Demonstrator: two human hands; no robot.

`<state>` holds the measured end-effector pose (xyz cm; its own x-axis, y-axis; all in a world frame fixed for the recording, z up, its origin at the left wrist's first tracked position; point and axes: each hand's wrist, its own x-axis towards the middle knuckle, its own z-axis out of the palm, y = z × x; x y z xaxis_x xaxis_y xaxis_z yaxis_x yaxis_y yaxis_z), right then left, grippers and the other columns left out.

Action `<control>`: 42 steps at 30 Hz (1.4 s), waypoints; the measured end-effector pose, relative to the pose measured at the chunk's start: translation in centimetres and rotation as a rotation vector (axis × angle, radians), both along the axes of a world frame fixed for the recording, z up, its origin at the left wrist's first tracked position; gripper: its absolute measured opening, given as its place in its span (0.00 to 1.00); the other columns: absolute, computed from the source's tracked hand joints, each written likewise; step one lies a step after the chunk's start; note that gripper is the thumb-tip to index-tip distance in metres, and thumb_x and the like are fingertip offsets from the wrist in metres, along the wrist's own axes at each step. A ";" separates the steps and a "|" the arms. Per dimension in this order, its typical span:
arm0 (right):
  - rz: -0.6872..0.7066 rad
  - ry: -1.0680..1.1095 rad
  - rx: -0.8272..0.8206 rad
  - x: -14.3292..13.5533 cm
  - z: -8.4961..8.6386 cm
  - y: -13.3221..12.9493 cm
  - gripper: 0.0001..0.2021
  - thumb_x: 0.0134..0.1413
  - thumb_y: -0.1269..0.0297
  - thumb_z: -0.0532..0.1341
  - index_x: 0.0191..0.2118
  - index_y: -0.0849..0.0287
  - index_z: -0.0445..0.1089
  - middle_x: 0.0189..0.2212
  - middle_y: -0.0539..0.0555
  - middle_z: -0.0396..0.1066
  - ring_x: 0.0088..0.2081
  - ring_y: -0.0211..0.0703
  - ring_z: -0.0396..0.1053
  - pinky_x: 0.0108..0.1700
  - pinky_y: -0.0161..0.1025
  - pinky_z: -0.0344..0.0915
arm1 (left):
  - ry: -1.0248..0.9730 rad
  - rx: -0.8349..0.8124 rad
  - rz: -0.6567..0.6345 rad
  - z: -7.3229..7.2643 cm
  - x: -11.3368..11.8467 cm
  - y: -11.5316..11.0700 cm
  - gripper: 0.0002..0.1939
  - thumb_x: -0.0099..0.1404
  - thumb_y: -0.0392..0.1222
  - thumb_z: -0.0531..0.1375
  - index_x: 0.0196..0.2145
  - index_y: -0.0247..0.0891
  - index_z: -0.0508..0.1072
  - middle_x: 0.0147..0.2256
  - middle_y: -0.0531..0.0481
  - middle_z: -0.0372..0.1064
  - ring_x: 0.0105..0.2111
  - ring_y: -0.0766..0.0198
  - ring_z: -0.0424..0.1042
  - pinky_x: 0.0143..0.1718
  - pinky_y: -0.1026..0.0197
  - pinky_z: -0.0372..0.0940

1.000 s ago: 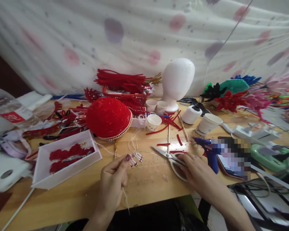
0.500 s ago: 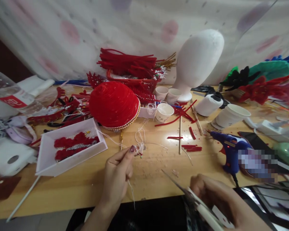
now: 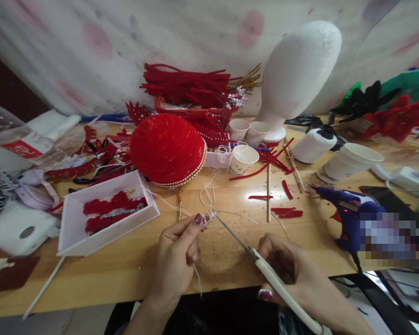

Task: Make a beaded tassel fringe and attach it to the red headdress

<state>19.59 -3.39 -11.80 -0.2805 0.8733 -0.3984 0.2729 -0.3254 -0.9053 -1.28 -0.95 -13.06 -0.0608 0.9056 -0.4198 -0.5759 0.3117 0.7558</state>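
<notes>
My left hand (image 3: 181, 246) pinches a small beaded piece (image 3: 208, 217) between thumb and fingertips, with white thread (image 3: 197, 279) hanging below the hand. A thin wire (image 3: 239, 215) runs rightward from the beads. White-handled scissors (image 3: 275, 279) are in my right hand (image 3: 293, 265), its fingers round the handles. Their blades look closed, and the tips lie close beside the beaded piece; whether they touch it I cannot tell. More white thread (image 3: 207, 193) loops on the table just beyond the beads.
Left of my hands is a white box (image 3: 108, 242) of red pieces. Behind sit a red domed cap (image 3: 167, 149), paper cups (image 3: 243, 160) and a white foam head (image 3: 300, 70). A blue glue gun (image 3: 349, 209) and thread spool (image 3: 312, 145) stand right.
My right hand has moved left and forward with the scissors, bringing their tips up to the beads. My left hand has shifted slightly right. The camera view has shifted a little.
</notes>
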 end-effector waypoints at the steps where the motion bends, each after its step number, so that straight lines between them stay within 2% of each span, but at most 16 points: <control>1: -0.006 0.004 0.003 0.0 -0.1 0.0 0.25 0.34 0.52 0.76 0.28 0.56 0.59 0.23 0.43 0.57 0.25 0.34 0.52 0.26 0.33 0.51 | -0.002 -0.001 -0.004 0.0 0.0 0.0 0.22 0.41 0.55 0.76 0.20 0.36 0.74 0.12 0.67 0.40 0.13 0.79 0.37 0.13 0.72 0.38; 11: -0.027 0.055 -0.026 -0.1 -0.4 0.2 0.27 0.30 0.56 0.78 0.27 0.56 0.59 0.23 0.43 0.58 0.25 0.34 0.52 0.26 0.33 0.49 | -0.013 -0.008 0.008 -0.1 0.2 0.2 0.21 0.39 0.53 0.77 0.19 0.35 0.74 0.12 0.67 0.41 0.13 0.80 0.37 0.13 0.72 0.38; 22: -0.008 0.042 -0.010 0.2 -0.7 0.0 0.25 0.34 0.59 0.77 0.28 0.56 0.59 0.24 0.42 0.57 0.26 0.34 0.51 0.27 0.33 0.49 | 0.013 -0.015 -0.009 -0.3 0.1 0.2 0.21 0.39 0.54 0.77 0.19 0.36 0.75 0.12 0.66 0.43 0.13 0.80 0.38 0.13 0.72 0.38; 27: -0.011 0.003 0.022 0.3 -0.8 0.0 0.24 0.35 0.58 0.77 0.27 0.56 0.59 0.24 0.42 0.57 0.26 0.34 0.50 0.26 0.33 0.49 | 0.033 -0.003 -0.020 -0.4 0.1 0.0 0.21 0.40 0.54 0.76 0.19 0.36 0.76 0.11 0.66 0.42 0.13 0.79 0.38 0.13 0.72 0.38; 36: -0.018 -0.004 0.015 0.1 -0.5 -0.1 0.24 0.36 0.57 0.76 0.28 0.56 0.59 0.24 0.42 0.57 0.25 0.34 0.52 0.26 0.32 0.50 | 0.053 0.013 -0.015 -0.7 0.1 0.0 0.19 0.43 0.54 0.76 0.23 0.36 0.79 0.11 0.64 0.48 0.13 0.79 0.40 0.13 0.72 0.39; 42: -0.016 -0.035 0.050 0.0 -0.4 0.0 0.23 0.37 0.56 0.76 0.27 0.56 0.59 0.23 0.42 0.57 0.25 0.33 0.52 0.26 0.32 0.50 | 0.058 0.004 0.004 -0.5 0.3 -0.2 0.19 0.41 0.53 0.76 0.22 0.36 0.79 0.11 0.65 0.46 0.13 0.79 0.40 0.13 0.72 0.39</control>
<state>19.63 -3.36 -12.23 -0.2534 0.8963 -0.3639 0.3002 -0.2847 -0.9104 -1.03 -1.13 -13.54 -0.0882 0.9068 -0.4121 -0.5322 0.3068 0.7891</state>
